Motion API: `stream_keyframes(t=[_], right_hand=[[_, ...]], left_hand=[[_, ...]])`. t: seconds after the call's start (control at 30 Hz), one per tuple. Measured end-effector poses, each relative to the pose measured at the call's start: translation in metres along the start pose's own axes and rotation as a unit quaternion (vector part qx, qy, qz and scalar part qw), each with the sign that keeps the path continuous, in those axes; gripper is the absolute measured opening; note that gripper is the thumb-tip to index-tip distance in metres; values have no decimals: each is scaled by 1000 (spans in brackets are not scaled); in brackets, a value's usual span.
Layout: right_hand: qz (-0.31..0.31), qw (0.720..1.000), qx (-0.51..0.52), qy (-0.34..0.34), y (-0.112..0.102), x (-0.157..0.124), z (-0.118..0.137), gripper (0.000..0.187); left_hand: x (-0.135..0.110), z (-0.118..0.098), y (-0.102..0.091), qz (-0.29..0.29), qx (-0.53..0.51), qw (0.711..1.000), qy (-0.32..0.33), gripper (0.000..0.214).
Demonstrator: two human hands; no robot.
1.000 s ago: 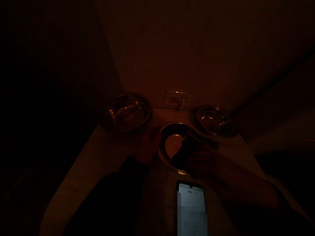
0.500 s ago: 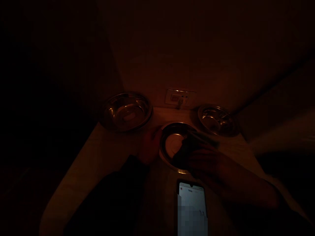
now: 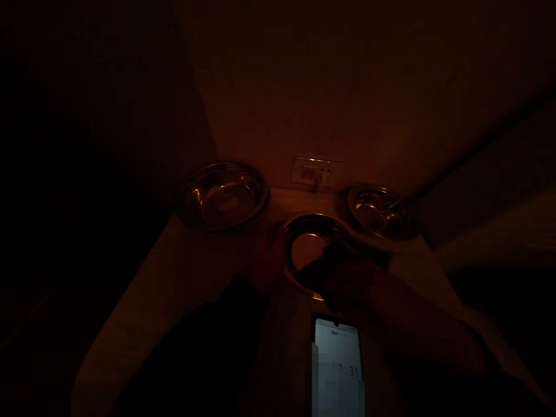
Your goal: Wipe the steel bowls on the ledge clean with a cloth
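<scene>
The scene is very dim, lit with a reddish cast. A steel bowl (image 3: 309, 219) stands on the pale surface (image 3: 195, 272) right in front of the person, near the middle of the view, and its light inner floor shows on the left half.

The left grip (image 3: 267, 258) lies against the bowl's left rim, touching it from outside. The gloom hides whether its fingers are clenched on the rim or only rest there, so that cannot be told. A dark sleeve (image 3: 204, 347) runs back from it toward the bottom edge.

The right grip (image 3: 351, 284) comes in from the right over the near side of the bowl. It is clenched on a dark cloth (image 3: 319, 267), which lies inside the bowl and covers the right part of its floor. The bare forearm (image 3: 417, 330) stretches back to the lower right.

Just in front of the bowl, a phone (image 3: 337, 353) with a lit screen lies at the bottom edge, between the two arms.

Two more steel bowls stand farther back by the wall (image 3: 347, 87), apart from the middle one. These are a larger bowl (image 3: 222, 197) to the left and a smaller bowl (image 3: 382, 211) to the right. Between them, a switch plate (image 3: 317, 172) is set low in the wall, just above the surface.
</scene>
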State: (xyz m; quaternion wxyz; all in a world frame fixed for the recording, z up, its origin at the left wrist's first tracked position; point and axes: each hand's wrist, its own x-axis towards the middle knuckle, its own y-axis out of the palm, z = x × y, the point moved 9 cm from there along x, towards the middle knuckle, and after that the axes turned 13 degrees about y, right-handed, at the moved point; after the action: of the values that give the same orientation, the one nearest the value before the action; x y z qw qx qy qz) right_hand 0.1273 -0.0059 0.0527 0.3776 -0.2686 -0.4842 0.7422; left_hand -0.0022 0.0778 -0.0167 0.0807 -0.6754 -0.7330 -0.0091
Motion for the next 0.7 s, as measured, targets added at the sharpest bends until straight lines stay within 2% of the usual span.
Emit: stream_keyframes(t=[0.13,0.27,0.37,0.57,0.7], right_hand=[[7,1000,13,19,-1,0,-2,20],[-50,997,4,53,16,9,6,23],[-74,996,-9,49,22,12,10,25],[17,1000,12,18,3,3,-4,20],[27,999,23,26,0,1,-8,20]], left_hand=[[-3,-2,2,-11,-1,1000,7,32],[-7,-5,1,-39,21,999,16,33],[-8,-3,-2,-52,28,998,9,33],[-7,-5,0,-27,23,999,12,33],[-8,-6,0,-39,30,999,11,33]])
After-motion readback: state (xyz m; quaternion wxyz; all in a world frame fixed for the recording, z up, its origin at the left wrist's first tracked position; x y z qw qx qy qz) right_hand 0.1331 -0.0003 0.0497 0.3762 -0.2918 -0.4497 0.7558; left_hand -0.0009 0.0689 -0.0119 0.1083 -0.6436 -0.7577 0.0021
